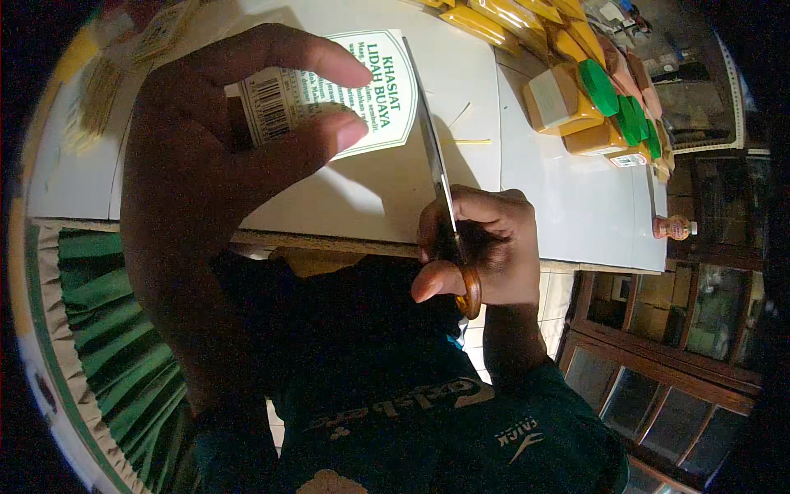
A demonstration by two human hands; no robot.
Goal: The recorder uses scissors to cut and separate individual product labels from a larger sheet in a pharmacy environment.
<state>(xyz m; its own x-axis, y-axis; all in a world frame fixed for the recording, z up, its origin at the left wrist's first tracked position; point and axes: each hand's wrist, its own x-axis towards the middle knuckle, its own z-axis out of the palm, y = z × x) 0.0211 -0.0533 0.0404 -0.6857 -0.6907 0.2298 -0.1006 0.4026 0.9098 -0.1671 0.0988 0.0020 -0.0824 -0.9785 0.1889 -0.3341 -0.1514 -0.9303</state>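
A white paper label with a green border, print and a barcode (pixel 397 99) is pinched between the thumb and forefinger of my left hand (pixel 218 152), held up over the table. My right hand (pixel 504 235) grips a pair of scissors (pixel 438 156) by the orange-brown handles, with the thumb through one loop. The long blades point away from me and run close along the label's right edge. Seen nearly edge-on, they do not show how far apart they are. Thin paper offcuts (pixel 469 142) lie on the white table just right of the blades.
Jars with green lids (pixel 568 99) stand at the right of the white table (pixel 543 210), with yellow packets (pixel 527 25) behind them. A small bottle (pixel 675 227) is near the right corner. Stacked paper labels (pixel 95 103) lie far left. Green pleated cloth (pixel 115 305) hangs at left.
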